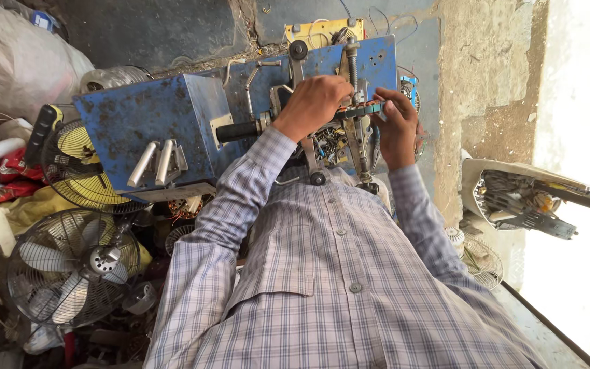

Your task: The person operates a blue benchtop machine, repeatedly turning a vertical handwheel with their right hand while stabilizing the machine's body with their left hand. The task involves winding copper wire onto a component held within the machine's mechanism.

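- Small flat part (362, 109), orange and teal, sits between both hands at the front of a rusty blue machine (138, 123), pinched from either side.
- Left hand (313, 104) curls over the part's near end, knuckles up, fingers closed on it.
- Right hand (397, 126) meets it from the other end, thumb and fingertips gripping the teal edge.
- Just under the left wrist a black crank handle (237, 131) sticks out of the machine's side.
- Below both hands hang metal rods and a tangle of small wire parts (332, 147).
- Beyond the fingertips lies a yellow circuit board (322, 31) with loose wires.
- Well off past the left elbow stand caged fans (69, 266), one grey and one yellow.
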